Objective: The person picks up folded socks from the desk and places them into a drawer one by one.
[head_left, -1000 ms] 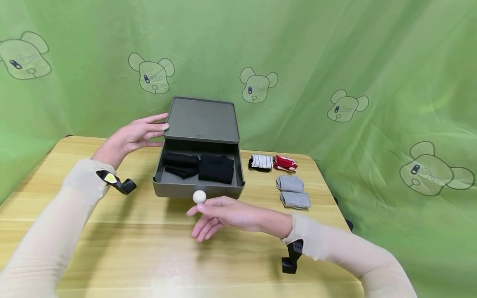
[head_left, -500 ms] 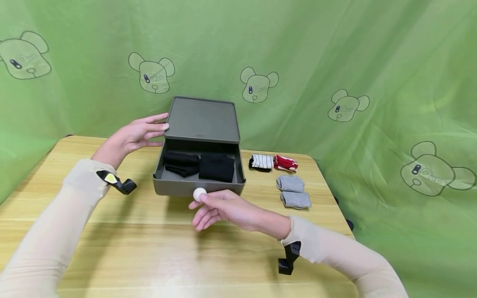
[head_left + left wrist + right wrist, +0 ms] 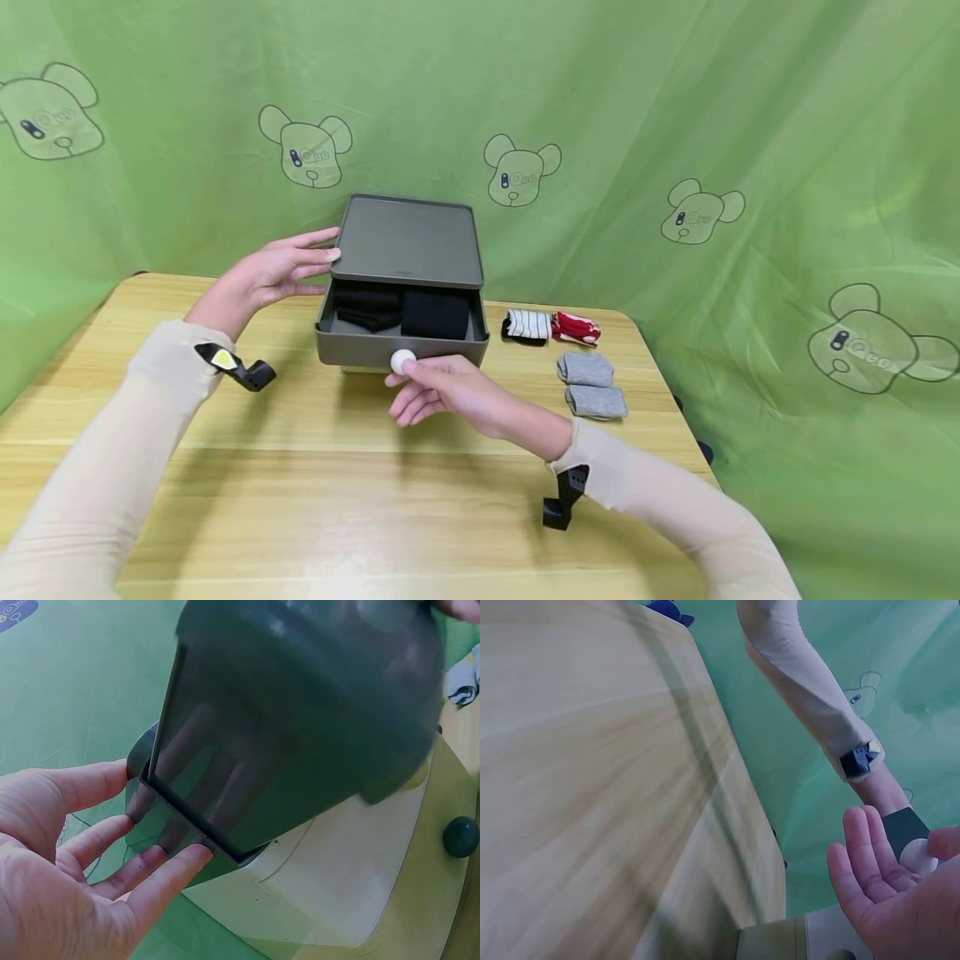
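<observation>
- Drawer first: since the earlier head frame, the gray drawer (image 3: 352,347) has slid toward the far side, taking my right hand (image 3: 450,387) with it; it juts partway out.
- Gray cabinet (image 3: 408,242), at the table's (image 3: 300,517) far side, holds that drawer. Its shell looks stiff, smooth and probably light enough to skid unbraced; I'd hold it by the flank.
- My left hand (image 3: 273,271) has its fingers straight and apart, tips touching the cabinet's left side.
- My right hand has thumb and forefinger clamped on the knob (image 3: 399,358), the other fingers loose.
- Two folded black cloths (image 3: 435,314) lie side by side inside the drawer; I judge them soft, light and not fragile.
- Smallest is the white knob, on the drawer's near face: round, likely hard and slick, best pinched around its sides and kept in line with the drawer.
</observation>
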A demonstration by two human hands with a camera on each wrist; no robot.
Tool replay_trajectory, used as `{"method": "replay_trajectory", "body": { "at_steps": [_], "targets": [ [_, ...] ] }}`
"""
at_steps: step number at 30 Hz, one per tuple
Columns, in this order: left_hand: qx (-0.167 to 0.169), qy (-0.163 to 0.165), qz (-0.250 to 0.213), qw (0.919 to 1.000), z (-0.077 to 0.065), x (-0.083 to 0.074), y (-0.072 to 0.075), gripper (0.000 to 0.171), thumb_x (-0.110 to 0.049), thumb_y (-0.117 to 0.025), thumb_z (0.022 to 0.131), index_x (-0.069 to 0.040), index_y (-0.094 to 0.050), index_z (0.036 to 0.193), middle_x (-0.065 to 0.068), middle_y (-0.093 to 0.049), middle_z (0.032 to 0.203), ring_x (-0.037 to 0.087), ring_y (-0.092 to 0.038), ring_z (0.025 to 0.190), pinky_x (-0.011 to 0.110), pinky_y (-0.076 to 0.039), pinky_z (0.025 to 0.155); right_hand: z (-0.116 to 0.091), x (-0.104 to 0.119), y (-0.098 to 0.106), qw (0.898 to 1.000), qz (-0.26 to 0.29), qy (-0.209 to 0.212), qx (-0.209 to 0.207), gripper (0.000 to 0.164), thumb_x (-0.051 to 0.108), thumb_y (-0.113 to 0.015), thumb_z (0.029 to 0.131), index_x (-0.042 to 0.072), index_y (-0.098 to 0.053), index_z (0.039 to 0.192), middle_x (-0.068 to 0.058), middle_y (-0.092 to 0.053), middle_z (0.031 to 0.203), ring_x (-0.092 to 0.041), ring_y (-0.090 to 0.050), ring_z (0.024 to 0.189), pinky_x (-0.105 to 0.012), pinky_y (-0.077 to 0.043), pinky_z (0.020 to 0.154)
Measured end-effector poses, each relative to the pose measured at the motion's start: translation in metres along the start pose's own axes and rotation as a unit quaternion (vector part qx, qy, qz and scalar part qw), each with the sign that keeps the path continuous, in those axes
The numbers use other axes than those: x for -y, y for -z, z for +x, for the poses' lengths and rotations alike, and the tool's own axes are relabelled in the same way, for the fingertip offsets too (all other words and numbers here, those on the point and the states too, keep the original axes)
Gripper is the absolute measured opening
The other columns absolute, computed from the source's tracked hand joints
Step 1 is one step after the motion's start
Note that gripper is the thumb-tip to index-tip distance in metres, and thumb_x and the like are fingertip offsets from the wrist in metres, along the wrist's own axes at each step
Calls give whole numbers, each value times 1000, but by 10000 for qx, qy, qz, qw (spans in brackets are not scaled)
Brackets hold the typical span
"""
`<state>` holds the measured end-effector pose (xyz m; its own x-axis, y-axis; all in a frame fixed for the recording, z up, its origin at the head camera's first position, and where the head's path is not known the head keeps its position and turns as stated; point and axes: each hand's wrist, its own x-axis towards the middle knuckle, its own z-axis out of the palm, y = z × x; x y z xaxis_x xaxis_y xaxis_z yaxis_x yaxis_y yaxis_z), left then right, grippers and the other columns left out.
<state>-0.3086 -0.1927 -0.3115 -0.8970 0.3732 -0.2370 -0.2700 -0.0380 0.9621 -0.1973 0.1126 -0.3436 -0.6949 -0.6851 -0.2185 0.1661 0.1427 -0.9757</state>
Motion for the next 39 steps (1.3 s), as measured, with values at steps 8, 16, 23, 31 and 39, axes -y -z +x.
{"method": "replay_trajectory", "body": {
  "at_steps": [8,16,23,31,39],
  "targets": [
    [11,47,0,10000,0,-1,-1,69,-19,-50,108,-21,-12,165,12,-2,173,33,-5,160,59,-18,128,14,6,6,9991,-152,-94,-380,42,27,-47,110,-8,-64,126,-1,-77,86,-14,-74,78,-33,-64,81],
    [-33,58,-15,10000,1,-1,-1,69,-18,-50,108,-22,-12,165,12,-3,173,32,-5,160,58,-18,129,31,11,22,9968,-244,-73,-761,43,25,-51,108,-10,-63,128,-2,-77,83,-13,-74,74,-27,-64,74],
    [-34,33,-59,10000,1,-1,-2,70,-17,-51,107,-21,-12,165,14,-7,172,33,-9,159,58,-20,128,43,12,34,9960,-135,7,-887,46,24,-52,108,-15,-58,130,-3,-76,82,-13,-73,72,-25,-63,70],
    [-28,23,-78,10000,0,-2,-4,70,-17,-52,107,-21,-12,165,14,-12,172,32,-13,159,57,-22,128,55,14,44,9953,-80,85,-961,43,22,-53,107,-15,-60,128,-5,-77,83,-13,-72,72,-25,-63,70],
    [-61,21,-105,9999,0,-2,-4,71,-18,-53,106,-21,-13,165,13,-14,172,32,-16,159,55,-25,128,61,16,50,9954,-115,9,-949,42,22,-52,107,-14,-61,128,-3,-76,82,-13,-72,72,-25,-63,69]
  ]
}}
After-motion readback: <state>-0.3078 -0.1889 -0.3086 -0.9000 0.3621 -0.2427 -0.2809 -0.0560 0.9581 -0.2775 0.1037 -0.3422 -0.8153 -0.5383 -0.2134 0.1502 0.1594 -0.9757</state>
